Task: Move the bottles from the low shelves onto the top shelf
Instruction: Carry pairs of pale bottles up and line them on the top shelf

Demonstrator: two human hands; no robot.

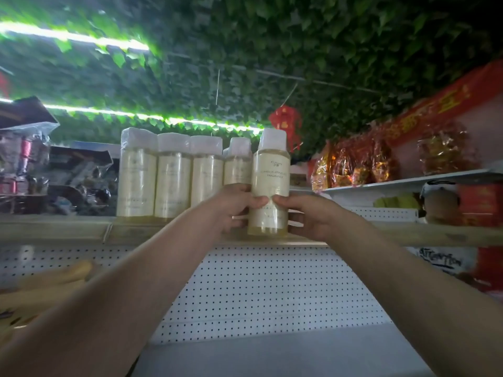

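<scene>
Both arms raised to top shelf (353, 236), wooden front lip, seen from below. Held bottle (269, 183): pale yellow liquid, cream label, white cap, clear wrap; upright, base level w/ shelf edge, at the R end of the row; can't tell if base is fully set down. L hand (231, 210) wraps it from the L side, thumb across the front of the label, fingers curled round the side. R hand (313, 216) grips from the R side, thumb on the front near the L thumb, fingers curled behind. So bottle is clamped btwn both hands, lower half covered, cap free. Row of bottles (168, 175) already on top shelf to the L: three same-size ones side by side, touching, upright, plus a fourth (238, 164) set further back, just beside the held one & partly hidden by L hand. Wrapped packages (40, 170) at far L of the shelf, blurred. R side: white shelf (408, 180) w/ red-gold foil packs (353, 164), red banner (435, 110) above. Below top shelf: white pegboard back panel (272, 289). Overhead: ceiling of green leaves (272, 50) w/ strip lights (76, 36); red hanging ornament (285, 123) behind the held bottle.
</scene>
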